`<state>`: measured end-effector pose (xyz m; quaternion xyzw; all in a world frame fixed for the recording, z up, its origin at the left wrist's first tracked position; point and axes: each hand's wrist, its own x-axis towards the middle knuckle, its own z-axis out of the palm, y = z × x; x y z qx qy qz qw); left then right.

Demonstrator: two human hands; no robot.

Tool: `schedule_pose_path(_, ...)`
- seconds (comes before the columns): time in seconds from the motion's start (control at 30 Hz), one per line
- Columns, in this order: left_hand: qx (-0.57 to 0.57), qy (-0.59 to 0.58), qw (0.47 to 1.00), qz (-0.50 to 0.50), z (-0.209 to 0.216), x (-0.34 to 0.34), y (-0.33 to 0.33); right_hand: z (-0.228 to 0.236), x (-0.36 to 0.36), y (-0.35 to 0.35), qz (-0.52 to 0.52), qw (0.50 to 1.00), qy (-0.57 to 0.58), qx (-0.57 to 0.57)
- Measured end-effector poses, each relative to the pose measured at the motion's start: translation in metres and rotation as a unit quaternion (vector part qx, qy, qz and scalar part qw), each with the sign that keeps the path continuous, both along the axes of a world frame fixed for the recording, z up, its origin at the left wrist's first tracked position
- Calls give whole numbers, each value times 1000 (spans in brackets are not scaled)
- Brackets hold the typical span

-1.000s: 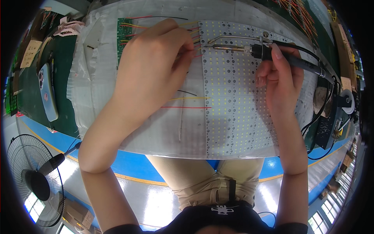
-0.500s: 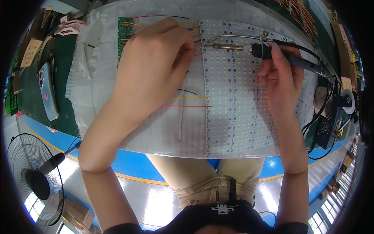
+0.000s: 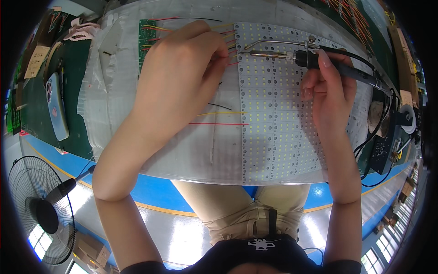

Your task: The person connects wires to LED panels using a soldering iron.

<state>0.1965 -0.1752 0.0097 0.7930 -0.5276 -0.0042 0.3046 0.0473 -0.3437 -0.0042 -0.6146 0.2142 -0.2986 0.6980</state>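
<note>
My right hand (image 3: 331,86) is closed round the black handle of a soldering iron (image 3: 340,68), which has a thin bent solder-feed tube (image 3: 276,42) fixed alongside. Its tip points left, at the left edge of a white LED panel (image 3: 280,132). Close to that tip, my left hand (image 3: 180,73) pinches a thin wire (image 3: 233,64) at the panel's edge; the fingertips partly hide the grip. Under and behind this hand lies a green circuit board (image 3: 145,34) with red, yellow and black wires running toward the panel. A loose-ended red wire (image 3: 219,123) and yellow wire (image 3: 226,113) reach the panel lower down.
Translucent plastic sheeting (image 3: 114,114) covers the work table. A phone (image 3: 57,109) lies at the left; a solder spool (image 3: 407,119) on a black stand and the iron's cables (image 3: 369,137) are at the right. More orange wires (image 3: 349,16) lie far right. A fan (image 3: 43,210) stands lower left.
</note>
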Motion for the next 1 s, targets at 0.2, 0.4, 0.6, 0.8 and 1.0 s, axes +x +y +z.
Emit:
schedule_pose_path(0.2, -3, 10, 1000, 3, 0, 0, 0, -1, 0, -2, -14, 1000, -2, 11)
schedule_pose_path(0.4, 1, 11, 1000, 4, 2, -1, 0, -1, 0, -3, -9, 1000, -18, 21)
schedule_pose_path(0.6, -25, 6, 1000, 2, 3, 2, -2, 1, 2, -1, -18, 1000, -16, 19)
schedule_pose_path(0.8, -12, -7, 1000, 1, 0, 1, -2, 2, 1, 1, -11, 1000, -6, -3)
schedule_pose_path(1.0, -7, -9, 1000, 3, -2, 2, -2, 0, 1, 2, -4, 1000, -2, -3)
